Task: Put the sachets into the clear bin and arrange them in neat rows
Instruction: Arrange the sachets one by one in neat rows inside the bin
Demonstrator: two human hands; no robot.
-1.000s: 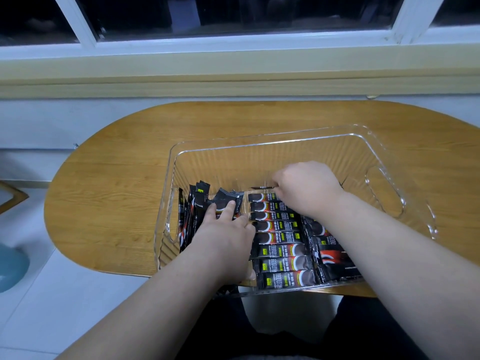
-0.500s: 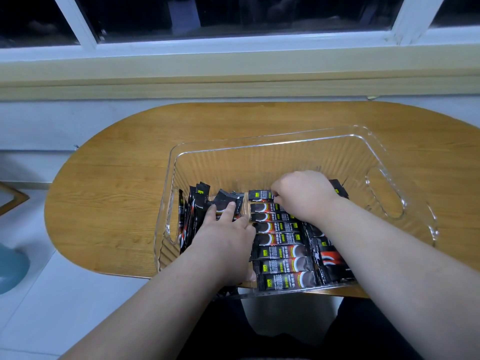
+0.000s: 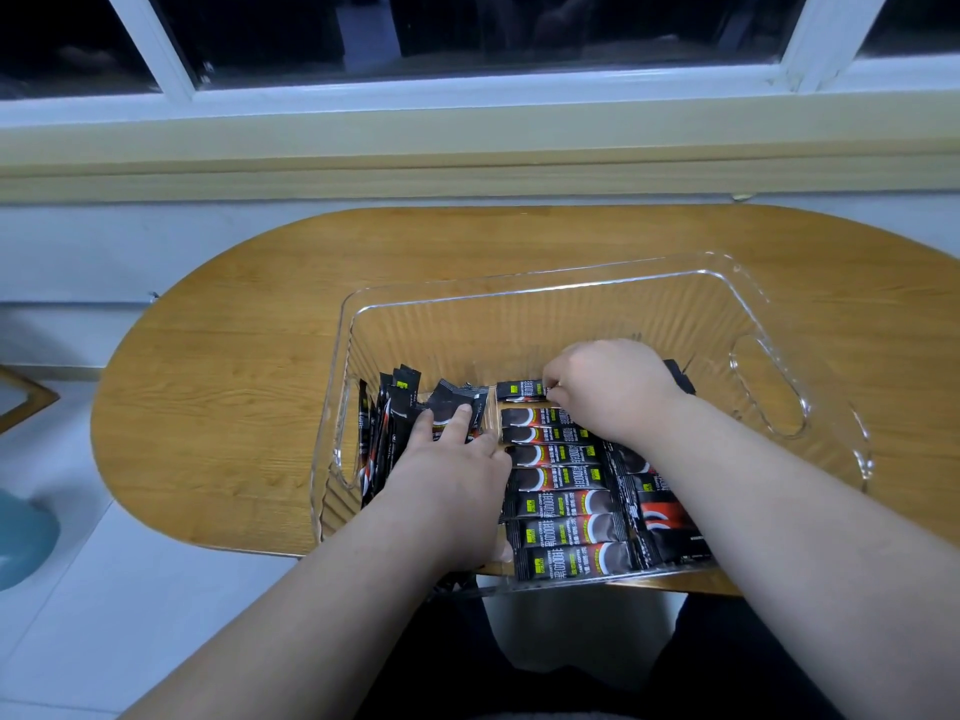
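Blue round thing [image 3: 21,543] on the floor, off the desk's left end; can't tell what it is. Wooden desk [image 3: 234,407] with rounded ends, far edge against the wall under the window [image 3: 467,44].

Clear bin [image 3: 519,291] sits right of the desk's centre, near wall at the desk's near edge. All sachets in view are inside it, in the near half.

Against the bin's left wall: leaning sachets [image 3: 387,433], black, on edge, tilted, tops uneven.

Left hand [image 3: 457,485] reaches over the bin's near wall. Its fingers [image 3: 462,418] are straight and close together, lying on the right side of that leaning batch. Thumb hidden.

Middle: flat row [image 3: 561,506] of sachets lying crosswise, side by side, running from the near wall toward the far wall.

At the far end of that row: far sachet [image 3: 519,389], also crosswise. Right hand [image 3: 613,387] is over its right end, fingers curled down and pinching it.

Under the right forearm: right stack [image 3: 660,517], sachets lying lengthwise, just beside the flat row, partly hidden.

The bin's right wall has a handle cutout [image 3: 769,392].
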